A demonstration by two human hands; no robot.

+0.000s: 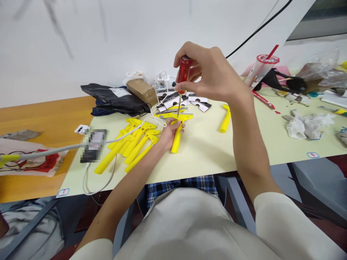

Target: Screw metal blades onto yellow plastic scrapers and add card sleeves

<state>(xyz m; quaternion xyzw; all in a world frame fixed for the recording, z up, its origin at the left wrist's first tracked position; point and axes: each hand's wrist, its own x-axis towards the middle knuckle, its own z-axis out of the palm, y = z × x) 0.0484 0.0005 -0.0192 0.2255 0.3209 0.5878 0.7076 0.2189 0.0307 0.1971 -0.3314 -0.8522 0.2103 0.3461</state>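
Note:
My right hand [202, 70] grips the red handle of a screwdriver [184, 74], held upright with its thin shaft pointing down. The tip meets the head of a yellow scraper [176, 139]. Around that scraper, just below its head, my left hand [170, 134] is closed. Beside my left hand lies a pile of yellow scrapers [135, 142], overlapping one another. Another yellow handle [225, 118] rests to the right, partly hidden by my right forearm. Behind the held scraper are metal blades [169, 111] and black-and-white cards [199, 102].
At the back left sit a black plastic bag [116, 99] and a brown box [142, 91]. A white cable [65, 148] crosses the left side near a pixelated phone [94, 144]. To the right are a drink cup [260, 70], crumpled tissues [309, 124] and a yellow-handled tool [337, 111].

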